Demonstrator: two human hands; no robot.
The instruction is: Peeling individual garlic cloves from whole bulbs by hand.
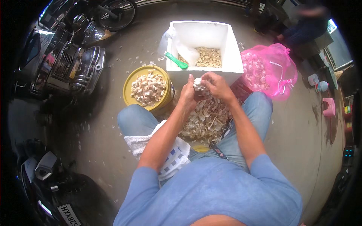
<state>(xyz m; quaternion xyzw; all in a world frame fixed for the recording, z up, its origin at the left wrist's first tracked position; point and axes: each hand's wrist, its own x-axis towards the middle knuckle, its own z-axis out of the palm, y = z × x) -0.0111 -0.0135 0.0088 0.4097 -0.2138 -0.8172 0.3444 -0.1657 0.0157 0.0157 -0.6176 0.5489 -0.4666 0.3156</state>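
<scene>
Between my hands, just past my knees, is a white garlic bulb (197, 83). My left hand (188, 93) is closed around it, the thumb upright along its side. My right hand (218, 87) pinches at the bulb's top right with bent fingertips. Below both hands lies a heap of papery garlic skins (207, 119) between my legs. A yellow bucket (127, 95), heaped with unpeeled garlic cloves (148, 89), stands to the left. Behind my hands is a white foam box (235, 62) holding peeled cloves (208, 57) and a clear plastic bag (186, 51).
A green-handled tool (176, 60) rests on the box's near left rim. Right of the box sits a pink mesh bag (277, 62) of garlic bulbs. A towel (175, 160) drapes my left thigh. Motorcycles (79, 67) line the left; a pink stool (329, 107) and another person (307, 28) are rightward.
</scene>
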